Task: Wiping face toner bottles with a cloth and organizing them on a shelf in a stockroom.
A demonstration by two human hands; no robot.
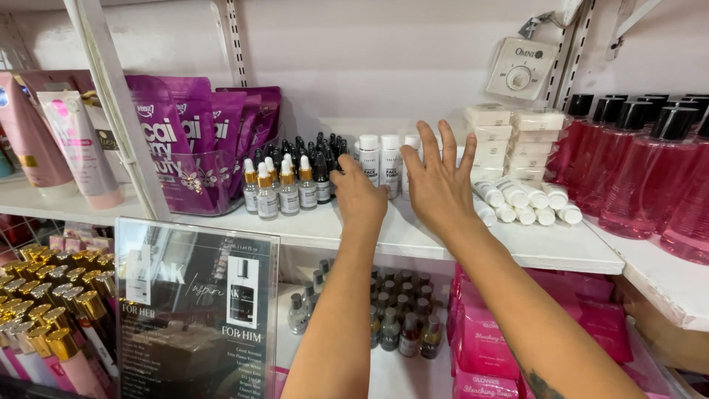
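On the white shelf (pixel 413 240), the left hand (pixel 358 196) curls loosely on nothing near small dropper bottles (pixel 284 188), while the right hand (pixel 439 185) spreads open-fingered before white toner bottles (pixel 378 159).

A cosmetics shop: shelves (pixel 413 240) stocked with rowed bottles (pixel 284 188) (many identical).

Glossy white plastic bottles (pixel 379 164), matt shelf (pixel 561 251)
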